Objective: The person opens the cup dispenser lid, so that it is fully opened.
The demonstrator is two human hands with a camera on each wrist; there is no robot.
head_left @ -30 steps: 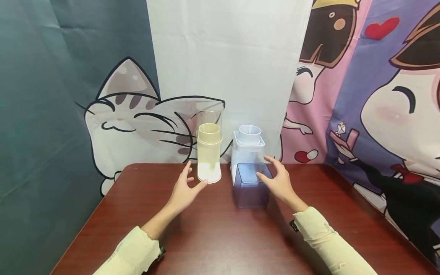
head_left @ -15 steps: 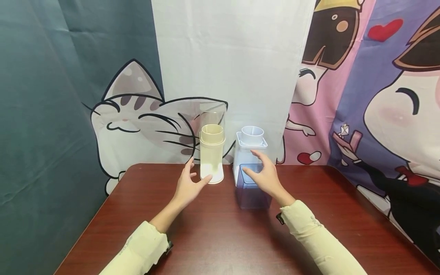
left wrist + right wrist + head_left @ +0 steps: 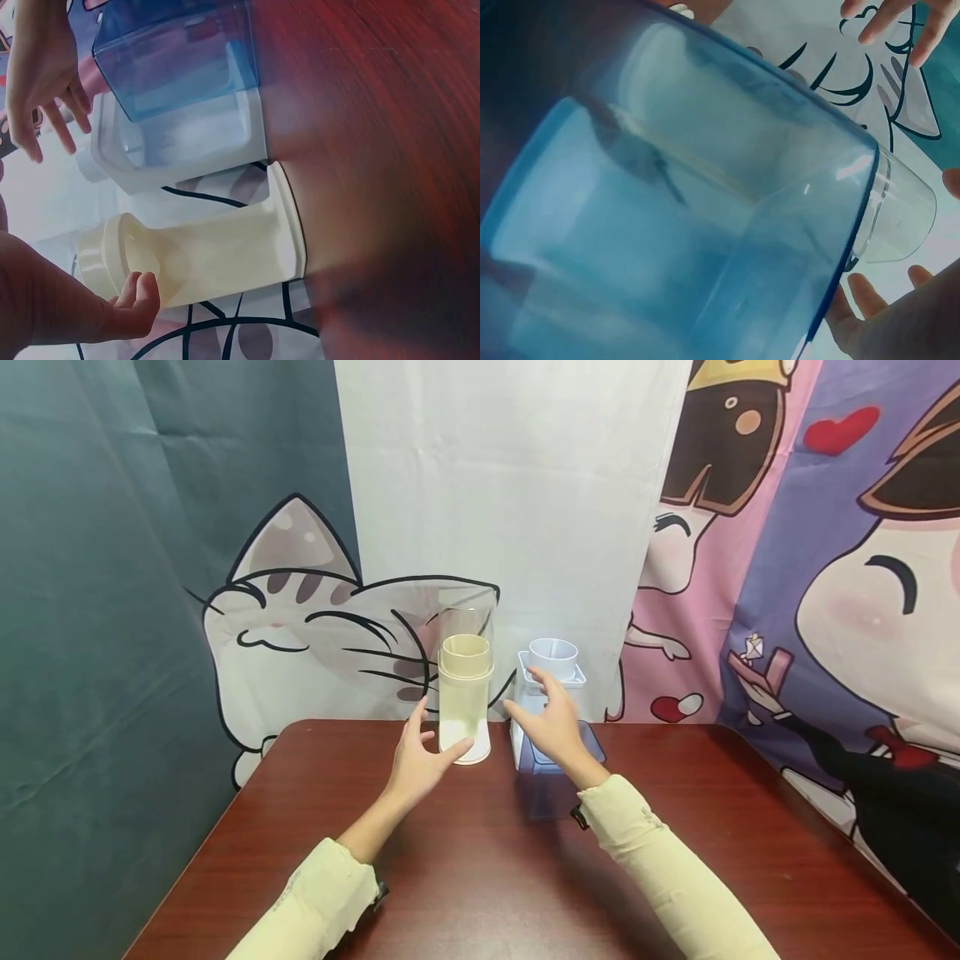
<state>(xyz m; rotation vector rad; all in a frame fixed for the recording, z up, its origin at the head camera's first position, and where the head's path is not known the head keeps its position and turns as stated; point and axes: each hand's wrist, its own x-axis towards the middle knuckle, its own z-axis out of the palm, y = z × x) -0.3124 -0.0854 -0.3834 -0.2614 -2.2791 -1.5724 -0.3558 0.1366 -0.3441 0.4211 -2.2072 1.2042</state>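
Note:
A cream stand (image 3: 462, 702) with a round collar and a clear cylinder (image 3: 467, 620) on top stands upright at the table's back. To its right is a white stand (image 3: 553, 662) with a round white collar, and a see-through blue square box (image 3: 551, 797) stands in front of that. My left hand (image 3: 420, 764), fingers spread, is beside the cream stand and holds nothing. My right hand (image 3: 553, 722) hovers above the blue box, before the white stand, with thumb and fingers apart. The left wrist view shows the blue box (image 3: 176, 60) close to the white stand (image 3: 187, 131).
The dark red wooden table (image 3: 465, 877) ends just behind the stands. Behind it hangs a cloth backdrop (image 3: 510, 485) printed with a cartoon cat and cartoon figures.
My right hand has moved left and upward, from the blue box's right side to over it. The left hand has shifted slightly right and upward. The stands and box have stayed in place.

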